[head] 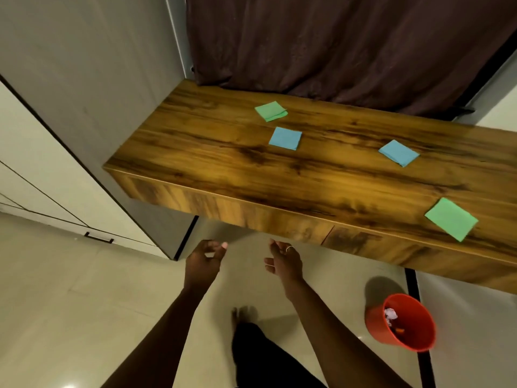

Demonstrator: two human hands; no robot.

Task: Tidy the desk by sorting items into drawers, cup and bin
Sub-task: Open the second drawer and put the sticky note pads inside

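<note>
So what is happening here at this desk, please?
A person stands at a wooden desk, tidying it. Both hands hang empty below its front edge: the left hand and the right hand hold nothing. Four paper squares lie on top, two green and two blue. A red bin on the floor holds some scraps.

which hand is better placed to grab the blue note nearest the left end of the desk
Probably the right hand. It hangs open below the desk edge, closer under that blue note than the left hand, which sits further left. Both hands look empty, so either could reach.
</note>
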